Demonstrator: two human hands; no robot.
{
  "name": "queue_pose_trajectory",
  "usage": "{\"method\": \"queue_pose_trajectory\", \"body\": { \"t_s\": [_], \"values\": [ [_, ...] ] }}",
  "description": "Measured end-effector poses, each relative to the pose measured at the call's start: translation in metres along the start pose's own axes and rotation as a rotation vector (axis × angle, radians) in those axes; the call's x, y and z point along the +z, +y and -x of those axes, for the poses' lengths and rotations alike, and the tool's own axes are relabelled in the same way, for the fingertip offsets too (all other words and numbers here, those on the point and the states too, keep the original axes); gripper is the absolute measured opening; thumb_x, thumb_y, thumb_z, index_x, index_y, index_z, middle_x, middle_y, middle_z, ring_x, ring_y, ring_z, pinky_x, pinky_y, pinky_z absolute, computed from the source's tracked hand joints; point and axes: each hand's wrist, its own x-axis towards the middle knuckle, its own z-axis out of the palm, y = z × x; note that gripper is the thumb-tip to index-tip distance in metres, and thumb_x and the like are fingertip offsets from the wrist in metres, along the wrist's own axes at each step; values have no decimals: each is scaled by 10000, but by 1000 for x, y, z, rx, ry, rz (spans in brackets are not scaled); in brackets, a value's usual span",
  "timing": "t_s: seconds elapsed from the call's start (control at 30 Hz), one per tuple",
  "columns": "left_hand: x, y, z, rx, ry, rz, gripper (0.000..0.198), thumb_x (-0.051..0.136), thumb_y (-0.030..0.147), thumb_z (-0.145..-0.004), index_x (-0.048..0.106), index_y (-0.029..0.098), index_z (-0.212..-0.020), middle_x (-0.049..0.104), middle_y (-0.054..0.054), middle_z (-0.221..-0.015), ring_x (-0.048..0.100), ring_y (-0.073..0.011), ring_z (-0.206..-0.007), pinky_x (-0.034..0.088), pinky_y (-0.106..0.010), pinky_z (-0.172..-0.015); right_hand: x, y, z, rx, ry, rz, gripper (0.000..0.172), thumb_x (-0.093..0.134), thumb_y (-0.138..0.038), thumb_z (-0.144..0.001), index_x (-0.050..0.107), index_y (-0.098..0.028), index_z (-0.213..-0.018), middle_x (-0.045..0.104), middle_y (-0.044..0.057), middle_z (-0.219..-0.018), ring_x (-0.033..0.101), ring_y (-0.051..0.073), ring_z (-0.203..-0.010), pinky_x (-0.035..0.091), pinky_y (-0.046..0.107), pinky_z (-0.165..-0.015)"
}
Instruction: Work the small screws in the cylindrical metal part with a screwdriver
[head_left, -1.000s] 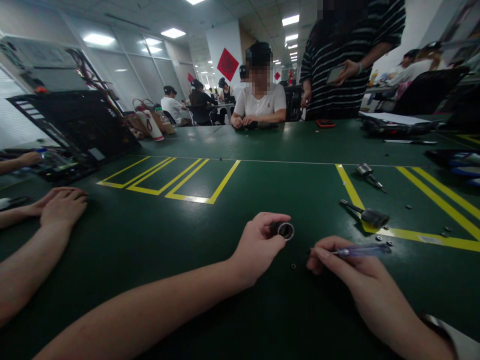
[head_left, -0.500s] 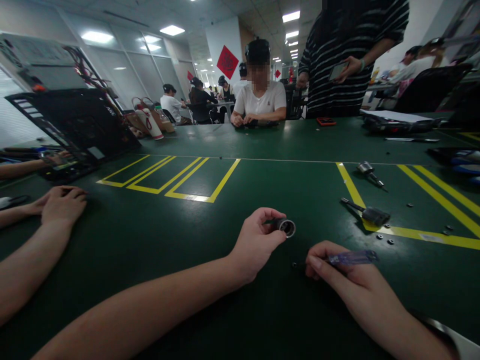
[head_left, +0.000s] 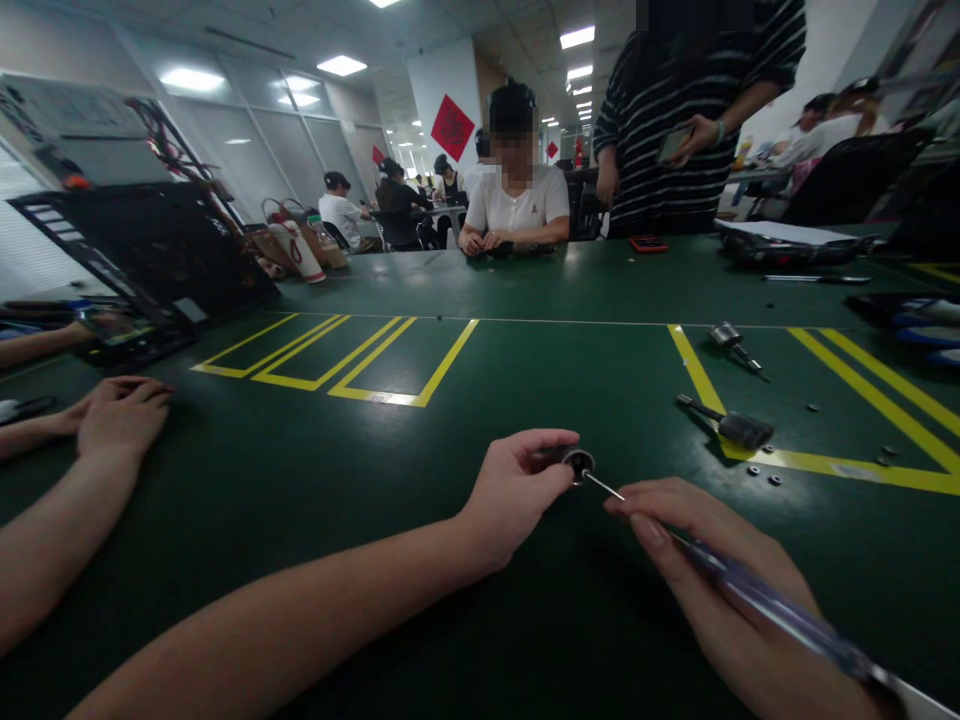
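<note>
My left hand (head_left: 510,500) is closed around a short, dark metal cylinder (head_left: 571,458), its hollow, open end facing right. In my right hand (head_left: 712,540) is a screwdriver (head_left: 772,603) with a translucent purple handle. Its thin metal shaft points up and left, and the tip is at the cylinder's open mouth; I cannot tell how far inside it reaches. Beyond my right hand lies a dark metal part with a thin shaft (head_left: 742,430), and farther back a similar, shinier part (head_left: 726,338). Several small nut-like rings (head_left: 754,471) lie near them.
The green table (head_left: 360,470) carries yellow tape outlines (head_left: 379,398). Another person's hands (head_left: 124,415) rest at the left, near a black panel-like device (head_left: 165,250). Across the table sits a person in white (head_left: 517,205); a person in stripes (head_left: 675,130) stands beside.
My right hand has turned the screwdriver so its bare shaft now meets the cylinder's mouth; before, it was held lower, apart from it. My left hand has barely moved.
</note>
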Motion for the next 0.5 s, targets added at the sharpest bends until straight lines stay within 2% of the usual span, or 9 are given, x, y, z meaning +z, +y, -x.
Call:
{"method": "queue_pose_trajectory", "body": {
  "t_s": [0.23, 0.5],
  "values": [
    [4, 1, 7, 20, -68, -20, 283, 598, 87, -703, 654, 128, -977, 692, -59, -901, 642, -151, -826, 514, -311, -792, 5, 4, -3, -18, -1, 47, 145, 527, -206, -845, 623, -237, -949, 684, 33, -882, 663, 155, -777, 552, 256, -690],
    [4, -1, 5, 85, -63, -105, 235, 585, 126, -723, 669, 121, -943, 694, -68, -861, 645, -151, -771, 533, -309, -742, 3, 3, -2, -61, -27, 26, 188, 529, -164, -830, 614, -246, -975, 688, 34, -900, 669, 162, -790, 562, 258, -687]
  ]
}}
